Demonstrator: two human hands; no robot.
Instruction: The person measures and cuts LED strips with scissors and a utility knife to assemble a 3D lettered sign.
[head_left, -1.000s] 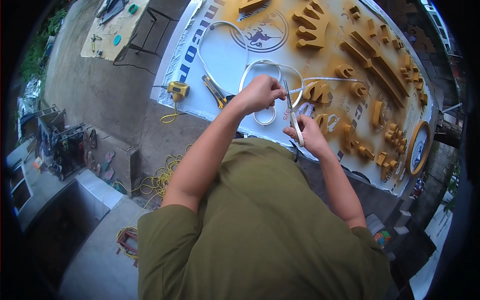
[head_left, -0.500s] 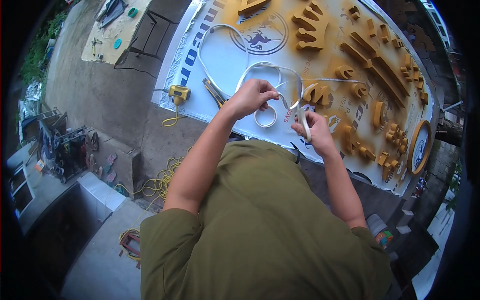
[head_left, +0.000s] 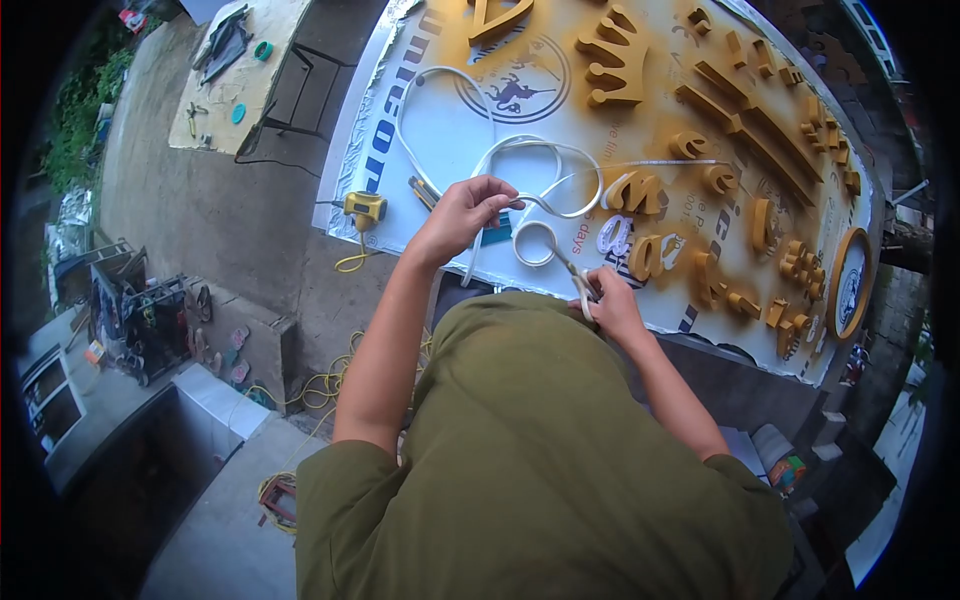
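Note:
My left hand (head_left: 465, 218) pinches one end of a white flexible strip (head_left: 572, 212) between thumb and fingers. The strip loops loosely across the printed white sheet on the table. In my right hand (head_left: 612, 305), close to the table's near edge, are what look like white-handled scissors (head_left: 573, 267), their tips pointing up and left. Between my hands lies a white ring-shaped roll (head_left: 516, 250). Partly hidden behind my left hand is a flat teal piece (head_left: 496, 233). A yellow-and-black utility knife (head_left: 423, 190) lies just beyond that hand.
Gold-painted letters (head_left: 720, 180) and a crown shape (head_left: 615, 60) cover the right of the sheet. A yellow corded tool (head_left: 364, 209) lies at its left edge. Yellow cord (head_left: 325, 375) is coiled on the floor. Another table (head_left: 225, 110) stands at upper left.
My right hand has moved down and left with the scissors, away from the strip. My left hand has shifted slightly left and down, still pinching the strip. The teal piece now shows.

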